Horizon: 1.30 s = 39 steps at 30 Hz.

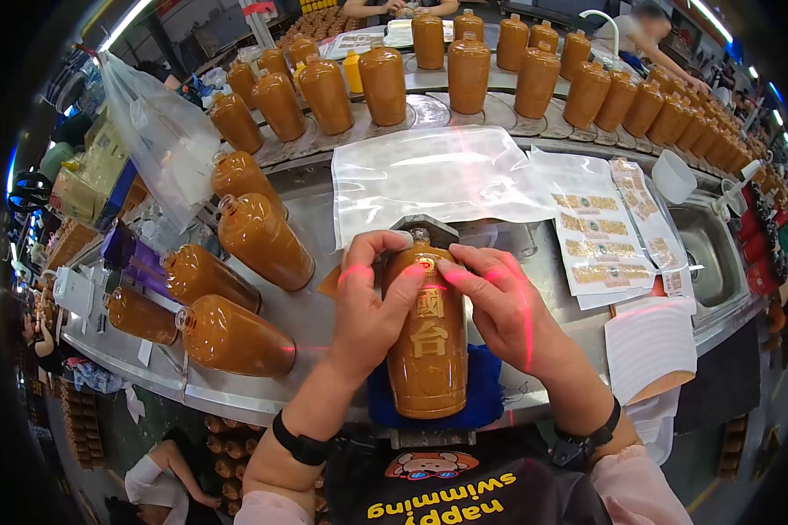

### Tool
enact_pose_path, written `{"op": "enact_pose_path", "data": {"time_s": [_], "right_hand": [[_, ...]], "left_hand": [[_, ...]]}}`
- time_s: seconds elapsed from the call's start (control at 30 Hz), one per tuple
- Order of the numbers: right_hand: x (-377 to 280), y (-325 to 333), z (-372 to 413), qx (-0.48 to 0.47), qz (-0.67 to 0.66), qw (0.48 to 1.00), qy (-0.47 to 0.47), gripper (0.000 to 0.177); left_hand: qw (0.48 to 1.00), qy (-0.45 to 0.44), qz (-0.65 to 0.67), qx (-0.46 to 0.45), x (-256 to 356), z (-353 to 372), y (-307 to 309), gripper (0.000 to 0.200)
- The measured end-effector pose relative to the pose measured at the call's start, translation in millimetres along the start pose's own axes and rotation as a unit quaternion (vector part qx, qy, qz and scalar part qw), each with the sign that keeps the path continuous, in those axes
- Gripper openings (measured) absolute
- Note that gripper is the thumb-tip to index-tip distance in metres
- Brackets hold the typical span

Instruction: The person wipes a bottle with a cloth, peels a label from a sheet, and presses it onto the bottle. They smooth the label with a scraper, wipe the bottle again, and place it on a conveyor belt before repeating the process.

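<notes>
A glossy brown bottle (427,376) with raised gold characters lies tilted in front of me, its neck held in a dark angular rest (429,229) and its base on a blue cloth (486,385). My left hand (368,297) curls around the bottle's left shoulder, thumb pressed on its front. From the right, my right hand (517,306) presses thumb and fingertips onto the same shoulder. Between the two thumbs sits a small gold and red emblem, crossed by a red laser line. My fingers partly cover the bottle's upper sides.
More brown bottles (267,241) stand to the left, and others (468,74) line the curved conveyor behind. A clear plastic sheet (438,171), gold sticker sheets (600,236), a white pad (648,346) and a steel sink (709,249) surround the work spot. Other people work farther off.
</notes>
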State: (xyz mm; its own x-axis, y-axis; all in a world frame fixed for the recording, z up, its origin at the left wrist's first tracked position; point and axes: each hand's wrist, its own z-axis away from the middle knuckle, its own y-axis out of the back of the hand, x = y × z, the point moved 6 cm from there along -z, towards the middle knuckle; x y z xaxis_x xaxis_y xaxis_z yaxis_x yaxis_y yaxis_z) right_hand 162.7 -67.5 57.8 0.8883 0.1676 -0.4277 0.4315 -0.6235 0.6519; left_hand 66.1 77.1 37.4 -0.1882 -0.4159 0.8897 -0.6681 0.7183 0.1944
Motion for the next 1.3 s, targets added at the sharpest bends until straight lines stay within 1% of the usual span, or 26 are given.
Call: {"op": "enact_pose_path", "data": {"time_s": [0.1,0.2,0.23,0.27,0.33,0.37,0.43,0.47,0.5,0.53,0.57,0.6,0.63,0.67,0.7,0.73,0.77,0.8,0.87,0.9,1.0,1.03,1.13,1.17,1.27,1.3], "right_hand": [[0.4,-0.6,-0.1,-0.001,-0.002,1.000,-0.002,0.059],[0.2,1.2,-0.1,0.001,0.004,1.000,0.002,0.059],[-0.2,1.7,-0.4,0.010,0.001,1.000,-0.001,0.059],[-0.1,2.6,-0.4,0.020,-0.001,1.000,-0.004,0.059],[2.2,6.5,1.1,0.036,-0.027,0.999,-0.021,0.057],[3.9,8.3,1.9,0.043,-0.040,0.998,-0.029,0.056],[12.4,9.8,8.6,0.049,-0.056,0.994,-0.077,0.050],[16.4,10.7,12.0,0.052,-0.064,0.991,-0.102,0.047],[19.2,15.2,11.8,0.065,-0.086,0.986,-0.130,0.039],[19.8,19.1,10.3,0.066,-0.091,0.982,-0.149,0.039],[19.9,23.2,7.5,0.067,-0.095,0.979,-0.167,0.039],[21.2,26.5,4.7,0.068,-0.100,0.975,-0.184,0.039],[23.5,27.9,1.2,0.064,-0.108,0.973,-0.194,0.036],[23.7,26.2,-4.5,0.050,-0.141,0.971,-0.186,0.034],[23.3,23.1,-11.6,0.035,-0.175,0.968,-0.179,0.032],[22.0,20.1,-18.8,0.020,-0.208,0.963,-0.171,0.030],[20.2,17.8,-26.0,-0.004,-0.207,0.962,-0.176,0.026],[26.4,17.0,-27.2,0.009,-0.187,0.967,-0.174,0.026],[40.3,12.8,-25.8,0.036,-0.148,0.974,-0.171,0.027],[44.2,16.0,-22.9,0.060,-0.163,0.965,-0.195,0.027],[47.3,10.6,-9.9,0.051,-0.266,0.928,-0.254,0.027],[47.7,8.6,-5.0,0.049,-0.299,0.913,-0.274,0.027],[48.4,6.9,5.4,0.073,-0.331,0.887,-0.313,0.028],[49.0,7.0,7.3,0.068,-0.326,0.888,-0.317,0.029],[47.0,6.7,10.6,0.050,-0.354,0.866,-0.350,0.029],[47.3,7.9,10.6,0.051,-0.338,0.871,-0.353,0.029]], "left_hand": [[0.998,0.044,-0.036,-0.005,-5.1,-3.2,-1.8,0.027],[0.991,0.034,0.124,0.032,-1.7,-1.9,-0.9,0.028],[0.992,-0.024,0.109,0.056,2.2,3.4,3.5,0.027],[0.981,-0.178,-0.079,0.010,20.7,4.2,11.7,0.022],[0.936,-0.288,-0.197,-0.047,45.4,10.5,7.2,0.019],[0.941,-0.273,-0.194,-0.056,40.3,9.8,7.5,0.018],[0.948,-0.246,-0.189,-0.071,28.6,6.3,7.4,0.016],[0.957,-0.230,-0.165,-0.065,26.6,2.0,8.7,0.015],[0.965,-0.214,-0.141,-0.058,25.1,-3.9,8.7,0.014],[0.972,-0.197,-0.115,-0.052,23.3,-8.5,9.0,0.014],[0.973,-0.200,-0.097,-0.069,15.6,-9.3,8.4,0.016],[0.990,-0.126,0.019,-0.062,6.1,-10.9,7.8,0.018],[0.988,-0.050,0.135,-0.053,-3.1,-9.5,2.6,0.020],[0.968,0.028,0.248,-0.043,-12.1,-8.0,-1.3,0.022],[0.957,0.060,0.280,-0.053,-14.4,-7.6,-2.3,0.029],[0.960,0.056,0.270,-0.053,-14.8,-7.6,-3.3,0.030],[0.963,0.051,0.261,-0.053,-15.8,-7.5,-5.4,0.031],[0.965,0.047,0.251,-0.053,-16.5,-7.2,-7.1,0.032],[0.965,0.068,0.246,-0.060,-20.4,-6.6,-9.8,0.033],[0.965,0.078,0.244,-0.063,-21.8,-7.5,-10.4,0.034],[0.958,0.119,0.250,-0.073,-22.1,-9.4,-10.1,0.033],[0.959,0.119,0.248,-0.075,-21.9,-10.5,-10.7,0.032],[0.961,0.124,0.233,-0.080,-20.9,-14.0,-11.5,0.031],[0.962,0.129,0.225,-0.082,-20.6,-15.3,-11.5,0.031],[0.966,0.137,0.208,-0.072,-19.6,-17.8,-12.5,0.029],[0.967,0.138,0.204,-0.066,-19.5,-18.1,-12.6,0.028]]}}
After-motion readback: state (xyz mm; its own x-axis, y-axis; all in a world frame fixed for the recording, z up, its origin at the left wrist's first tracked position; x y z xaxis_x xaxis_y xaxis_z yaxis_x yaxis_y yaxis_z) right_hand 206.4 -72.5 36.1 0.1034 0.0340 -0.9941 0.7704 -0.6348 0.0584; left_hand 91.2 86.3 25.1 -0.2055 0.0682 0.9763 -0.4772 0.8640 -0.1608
